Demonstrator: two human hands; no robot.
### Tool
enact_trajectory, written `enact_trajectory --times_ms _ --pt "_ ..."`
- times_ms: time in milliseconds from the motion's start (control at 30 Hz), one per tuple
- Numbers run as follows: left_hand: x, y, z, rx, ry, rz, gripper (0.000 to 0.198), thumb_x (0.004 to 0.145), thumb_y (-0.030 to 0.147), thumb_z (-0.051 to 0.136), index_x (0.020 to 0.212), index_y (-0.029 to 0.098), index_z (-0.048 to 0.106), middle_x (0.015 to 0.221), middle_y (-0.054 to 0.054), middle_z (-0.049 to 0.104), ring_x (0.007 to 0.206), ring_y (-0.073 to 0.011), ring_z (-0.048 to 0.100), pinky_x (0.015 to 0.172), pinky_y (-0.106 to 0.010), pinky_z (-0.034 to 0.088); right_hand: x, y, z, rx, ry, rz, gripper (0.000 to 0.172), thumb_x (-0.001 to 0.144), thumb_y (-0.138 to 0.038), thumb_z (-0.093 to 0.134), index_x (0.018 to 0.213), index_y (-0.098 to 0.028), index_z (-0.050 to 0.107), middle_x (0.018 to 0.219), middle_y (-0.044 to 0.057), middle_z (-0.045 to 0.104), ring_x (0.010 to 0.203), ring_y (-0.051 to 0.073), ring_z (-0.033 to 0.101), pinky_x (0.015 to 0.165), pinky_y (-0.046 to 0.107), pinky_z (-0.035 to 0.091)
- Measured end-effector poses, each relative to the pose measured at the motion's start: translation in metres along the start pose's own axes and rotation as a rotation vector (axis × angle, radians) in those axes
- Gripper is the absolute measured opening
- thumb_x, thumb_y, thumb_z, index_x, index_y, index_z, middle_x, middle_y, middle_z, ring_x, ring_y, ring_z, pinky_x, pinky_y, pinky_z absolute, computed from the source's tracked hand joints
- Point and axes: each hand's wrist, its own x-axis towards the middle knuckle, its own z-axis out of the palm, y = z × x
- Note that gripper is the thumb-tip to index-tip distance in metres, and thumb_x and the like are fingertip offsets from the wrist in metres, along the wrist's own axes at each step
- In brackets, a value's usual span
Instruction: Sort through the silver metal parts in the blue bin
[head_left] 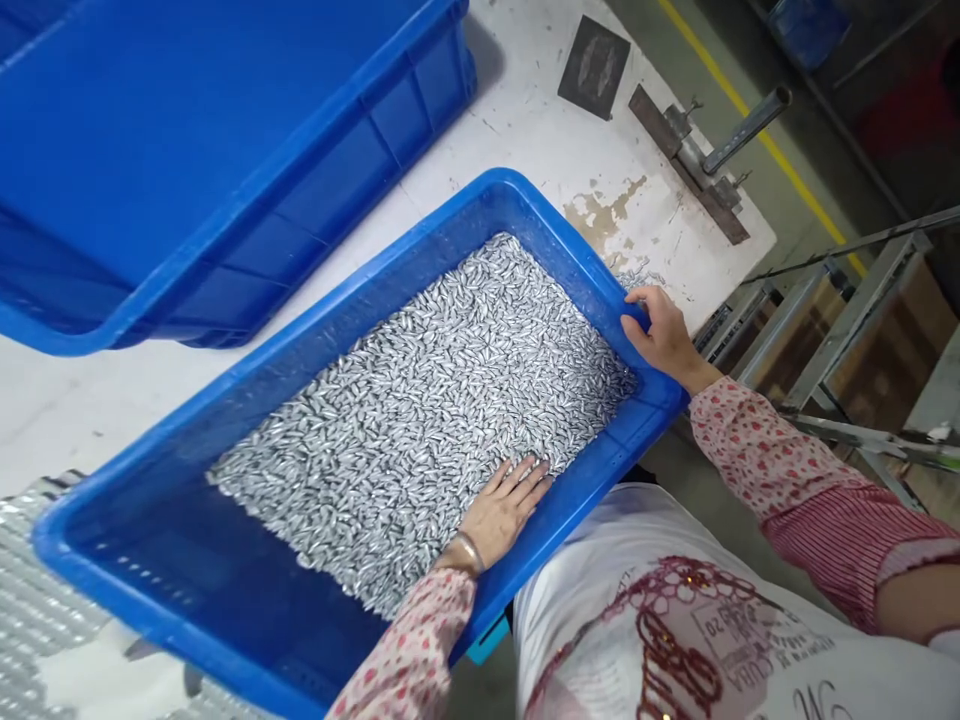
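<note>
A blue tray (360, 270) lies at an angle across the middle of the view. Many small silvery pieces (450, 380) cover much of its floor, while the lower left part of the floor is bare. My left hand (501, 510) rests flat on the pieces near the tray's near side, fingers spread slightly, with a bracelet at the wrist. At the tray's right end, my right hand (661, 335) grips the rim, thumb and fingers bent over it.
A larger blue bin (300, 200) stands at the upper left on the white table (517, 110). A dark square plate (594, 67) and a metal clamp fixture (694, 165) sit at the far right. Metal racks (847, 340) stand beyond the table; ridged silvery material (37, 590) lies lower left.
</note>
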Motion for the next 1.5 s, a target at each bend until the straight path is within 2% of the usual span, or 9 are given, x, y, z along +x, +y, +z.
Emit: enact_trajectory --times_ms 133,333,467,600,867,1000,1267,1367,1500 --pt "-0.066 -0.007 0.002 0.042 -0.07 0.031 0.048 0.093 0.025 0.042 0.141 0.031 0.046 0.149 0.001 0.044 0.141 -0.0205 0.032 0.12 -0.044 0.012 0.001 0.0 -0.001 0.014 -0.01 -0.001 0.019 0.085 -0.027 0.05 0.104 -0.023 0.05 0.099 0.009 0.06 0.094 0.025 0.058 0.085 0.043 0.049" --pt "-0.132 -0.023 -0.011 0.109 0.024 -0.285 0.044 0.085 0.015 0.05 0.124 0.033 0.063 0.14 -0.006 0.054 0.135 -0.0284 0.041 0.113 -0.048 0.031 0.001 -0.001 -0.001 0.011 -0.009 0.012 0.017 0.085 -0.027 0.05 0.101 -0.023 0.05 0.099 0.009 0.059 0.094 0.025 0.057 0.085 0.043 0.048" --pt "-0.121 -0.033 -0.018 0.137 0.283 -0.557 0.043 0.086 0.026 0.056 0.128 0.021 0.057 0.142 -0.019 0.046 0.137 -0.0349 0.036 0.107 -0.052 0.038 0.002 -0.002 -0.001 0.009 0.003 0.004 0.016 0.084 -0.026 0.049 0.1 -0.022 0.049 0.098 0.009 0.059 0.093 0.025 0.057 0.084 0.042 0.048" --pt "-0.067 -0.038 -0.02 0.083 0.432 -0.714 0.059 0.088 0.036 0.054 0.141 0.013 0.042 0.15 -0.025 0.031 0.142 -0.0383 0.025 0.11 -0.059 0.029 0.002 -0.003 -0.001 -0.001 0.012 -0.011 0.016 0.084 -0.024 0.049 0.1 -0.022 0.05 0.098 0.009 0.059 0.093 0.025 0.057 0.084 0.042 0.049" --pt "0.021 -0.028 -0.01 0.04 0.22 -0.567 0.058 0.089 0.047 0.051 0.142 0.025 0.046 0.156 -0.014 0.029 0.146 -0.0356 0.016 0.114 -0.062 0.014 0.002 -0.002 -0.001 0.003 0.013 -0.005 0.017 0.084 -0.025 0.049 0.101 -0.022 0.05 0.099 0.009 0.059 0.093 0.025 0.057 0.085 0.042 0.048" --pt "-0.012 -0.02 0.001 0.044 0.117 -0.412 0.049 0.09 0.038 0.052 0.139 0.032 0.05 0.153 -0.008 0.037 0.144 -0.0336 0.023 0.114 -0.06 0.018 0.003 0.0 0.0 0.016 0.005 -0.016 0.016 0.086 -0.025 0.048 0.101 -0.022 0.049 0.099 0.009 0.059 0.093 0.024 0.056 0.086 0.041 0.048" --pt "-0.147 -0.011 0.001 0.145 0.05 -0.297 0.042 0.089 0.027 0.051 0.128 0.039 0.059 0.139 -0.003 0.055 0.13 -0.0322 0.045 0.109 -0.054 0.031 0.003 0.002 0.001 0.016 0.007 -0.033 0.016 0.09 -0.032 0.046 0.103 -0.022 0.05 0.098 0.008 0.058 0.093 0.024 0.055 0.085 0.041 0.047" --pt "-0.157 -0.009 -0.007 0.197 0.094 -0.416 0.033 0.088 0.027 0.053 0.118 0.032 0.066 0.135 -0.009 0.057 0.125 -0.0339 0.048 0.104 -0.053 0.036 0.003 0.002 0.001 0.017 0.0 -0.032 0.017 0.09 -0.032 0.047 0.104 -0.022 0.05 0.098 0.008 0.058 0.094 0.024 0.055 0.085 0.041 0.048" --pt "-0.124 -0.006 -0.015 0.233 0.256 -0.604 0.026 0.087 0.031 0.057 0.107 0.019 0.068 0.116 -0.016 0.062 0.108 -0.0321 0.055 0.092 -0.046 0.043 0.002 0.003 0.0 0.026 -0.009 -0.03 0.017 0.088 -0.028 0.049 0.104 -0.022 0.051 0.1 0.008 0.058 0.095 0.024 0.055 0.086 0.04 0.047"
